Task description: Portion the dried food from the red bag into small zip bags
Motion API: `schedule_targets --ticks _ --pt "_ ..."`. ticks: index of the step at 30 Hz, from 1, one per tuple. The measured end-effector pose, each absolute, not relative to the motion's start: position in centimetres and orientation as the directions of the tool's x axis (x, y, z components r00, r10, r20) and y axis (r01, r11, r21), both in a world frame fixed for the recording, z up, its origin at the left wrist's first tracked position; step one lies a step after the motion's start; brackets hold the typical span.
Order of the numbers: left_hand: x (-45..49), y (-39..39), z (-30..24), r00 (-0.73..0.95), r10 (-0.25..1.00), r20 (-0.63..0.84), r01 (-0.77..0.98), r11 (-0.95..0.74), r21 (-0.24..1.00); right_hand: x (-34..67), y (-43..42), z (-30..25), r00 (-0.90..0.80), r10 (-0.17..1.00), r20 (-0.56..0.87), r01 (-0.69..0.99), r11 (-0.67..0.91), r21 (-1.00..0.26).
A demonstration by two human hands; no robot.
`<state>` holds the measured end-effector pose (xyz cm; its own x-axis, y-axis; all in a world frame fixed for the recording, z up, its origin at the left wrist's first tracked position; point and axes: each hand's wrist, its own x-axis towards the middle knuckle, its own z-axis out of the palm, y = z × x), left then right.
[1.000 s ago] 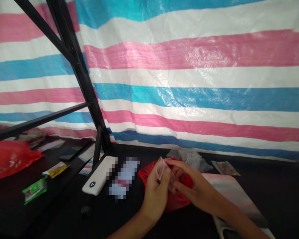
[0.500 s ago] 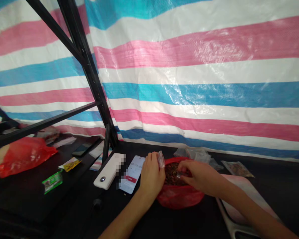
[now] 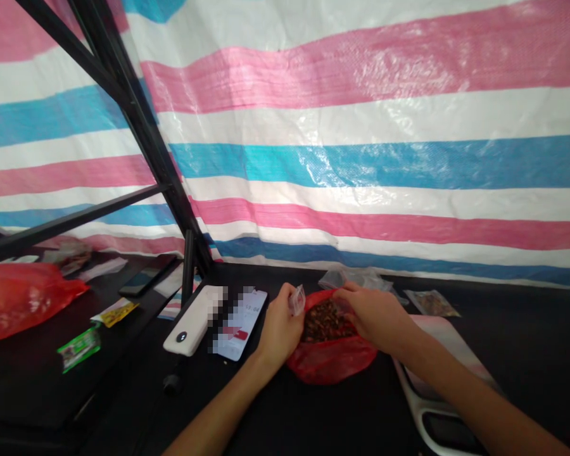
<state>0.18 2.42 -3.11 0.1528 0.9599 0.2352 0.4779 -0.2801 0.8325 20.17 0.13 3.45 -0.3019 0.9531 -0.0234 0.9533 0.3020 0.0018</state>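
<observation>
A red plastic bag (image 3: 335,364) stands open on the black table, filled with small brown dried pieces (image 3: 325,323). My left hand (image 3: 282,326) is at its left side, pinching a small clear zip bag (image 3: 297,300) above the rim. At the back right of the red bag is my right hand (image 3: 373,316), its fingers curled together over the rim. What these fingers hold is hidden; a pale see-through patch shows below them. A digital scale (image 3: 449,354) lies under my right forearm, its display partly in view.
Left of my hands lie a phone with a lit timer (image 3: 242,326) and a white power bank (image 3: 197,320). Clear bags (image 3: 356,278) and a filled clear packet (image 3: 432,303) lie behind. Further left are another red bag (image 3: 23,297), small packets (image 3: 78,348) and a black metal post (image 3: 147,139).
My right hand has lifted from the brown pieces to the red bag's back right rim; the small shiny thing in its fingers is now hidden. The view has shifted; another person's arm left the frame.
</observation>
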Motion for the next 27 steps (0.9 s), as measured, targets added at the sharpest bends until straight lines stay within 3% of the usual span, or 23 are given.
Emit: schedule_targets --ticks 3,8,12,18,21,27 --pt "-0.1 2.6 -2.8 0.114 0.970 0.215 0.541 -0.242 0.806 19.4 -0.4 4.0 -0.282 0.958 -0.051 0.954 0.286 0.089" --pt "-0.6 2.1 -1.4 0.054 0.996 0.069 0.821 -0.084 0.564 18.9 -0.7 4.0 -0.308 0.949 -0.074 0.943 0.314 0.108" --pt "-0.5 1.8 -1.6 0.129 0.991 -0.027 0.725 -0.076 0.685 19.4 -0.6 3.5 -0.345 0.935 -0.079 0.937 0.348 0.023" --pt "0.0 2.8 -3.5 0.120 0.993 0.017 0.447 -0.070 0.892 19.6 0.1 2.9 -0.340 0.939 -0.054 0.940 0.337 -0.054" --pt "-0.2 3.3 -3.3 0.054 0.996 0.067 0.382 -0.082 0.921 19.5 0.0 2.8 -0.325 0.943 -0.072 0.945 0.322 -0.053" --pt "-0.6 3.5 -1.9 -0.001 0.993 0.115 0.413 -0.105 0.905 19.7 -0.7 4.0 -0.289 0.946 -0.144 0.957 0.291 -0.006"
